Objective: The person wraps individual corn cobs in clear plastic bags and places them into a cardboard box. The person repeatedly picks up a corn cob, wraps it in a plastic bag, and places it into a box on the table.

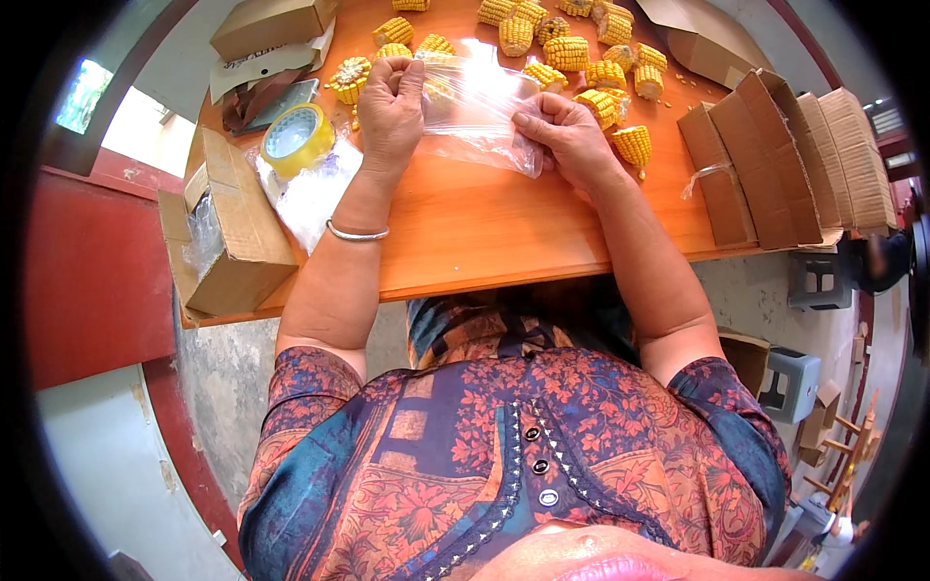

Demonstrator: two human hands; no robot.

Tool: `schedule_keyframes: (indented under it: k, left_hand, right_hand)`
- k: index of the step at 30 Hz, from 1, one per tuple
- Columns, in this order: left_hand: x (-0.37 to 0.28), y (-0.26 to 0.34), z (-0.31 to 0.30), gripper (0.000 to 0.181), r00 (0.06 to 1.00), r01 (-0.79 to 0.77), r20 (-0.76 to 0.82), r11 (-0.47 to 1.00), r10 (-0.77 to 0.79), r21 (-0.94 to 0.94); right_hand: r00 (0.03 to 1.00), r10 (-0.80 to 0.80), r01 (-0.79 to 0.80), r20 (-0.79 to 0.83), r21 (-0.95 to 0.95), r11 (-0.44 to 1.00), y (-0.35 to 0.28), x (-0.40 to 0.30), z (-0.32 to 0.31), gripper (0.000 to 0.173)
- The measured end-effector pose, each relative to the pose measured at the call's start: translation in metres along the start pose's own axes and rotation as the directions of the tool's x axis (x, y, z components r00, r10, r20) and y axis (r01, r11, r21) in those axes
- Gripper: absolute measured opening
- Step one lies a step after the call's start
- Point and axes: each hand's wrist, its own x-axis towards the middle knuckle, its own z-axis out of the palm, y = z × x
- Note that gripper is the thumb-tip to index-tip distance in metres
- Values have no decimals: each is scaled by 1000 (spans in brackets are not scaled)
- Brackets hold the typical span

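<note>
Between my two hands a clear plastic bag (472,109) is stretched over the table, creased and shiny with glare. My left hand (394,109) pinches its upper left corner between thumb and fingers. At the lower right side, my right hand (567,134) grips the bag's edge. Through the film some yellow shows, but I cannot tell whether anything is inside. Cut pieces of corn cob (567,54) lie just beyond the bag. One corn piece (349,78) sits left of my left hand, and another corn piece (632,145) lies to the right of my right hand.
On the wooden table (479,232), a roll of yellow tape (298,138) rests on white plastic bags (312,200) at left. An open cardboard box (232,232) stands at the front left corner. Several cardboard boxes (770,160) line the right edge. Loose kernels (690,81) are scattered at the back right.
</note>
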Motion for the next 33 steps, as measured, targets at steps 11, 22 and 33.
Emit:
schedule_keyframes:
  k: [11, 22, 33]
  left_hand:
    - [2, 3, -2, 13, 980, 94, 182, 994, -81, -62]
    - [2, 14, -5, 13, 939, 146, 313, 989, -140, 3]
    - [-10, 13, 6, 19, 811, 254, 564, 962, -154, -103]
  right_hand:
    - [996, -25, 30, -82, 57, 998, -9, -2, -1, 13]
    - [955, -243, 242, -172, -26, 970, -9, -2, -6, 23]
    - [984, -120, 129, 130, -66, 989, 0, -2, 5, 22]
